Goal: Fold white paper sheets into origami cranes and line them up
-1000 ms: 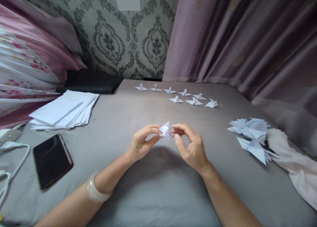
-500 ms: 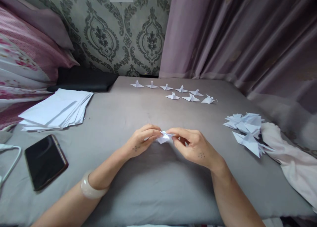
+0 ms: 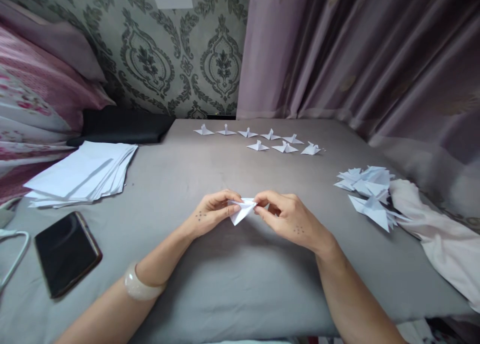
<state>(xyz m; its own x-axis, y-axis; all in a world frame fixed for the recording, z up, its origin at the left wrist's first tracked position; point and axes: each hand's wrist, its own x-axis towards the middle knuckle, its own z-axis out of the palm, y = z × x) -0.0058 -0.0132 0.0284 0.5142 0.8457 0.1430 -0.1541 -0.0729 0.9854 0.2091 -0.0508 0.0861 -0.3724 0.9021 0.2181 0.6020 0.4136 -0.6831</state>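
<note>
Between my hands is a small white folded paper crane (image 3: 242, 213), one pointed flap hanging down toward me. My left hand (image 3: 213, 213) pinches its left side between thumb and fingers. At the right corner, my right hand (image 3: 287, 215) grips it with thumb and forefinger. The fingertips cover part of the folds. Both hands are over the grey cloth-covered table (image 3: 225, 294).
Several finished paper cranes (image 3: 270, 134) stand in two rows at the back. More folded cranes (image 3: 369, 184) are heaped at the right beside a pale pink cloth (image 3: 431, 219). At left lie a paper stack (image 3: 84, 174), a phone (image 3: 67, 254) and a white cable (image 3: 20, 259).
The paper has turned in my hands, so a larger pointed flap now faces me. Both hands stay close together. The whole view has shifted slightly.
</note>
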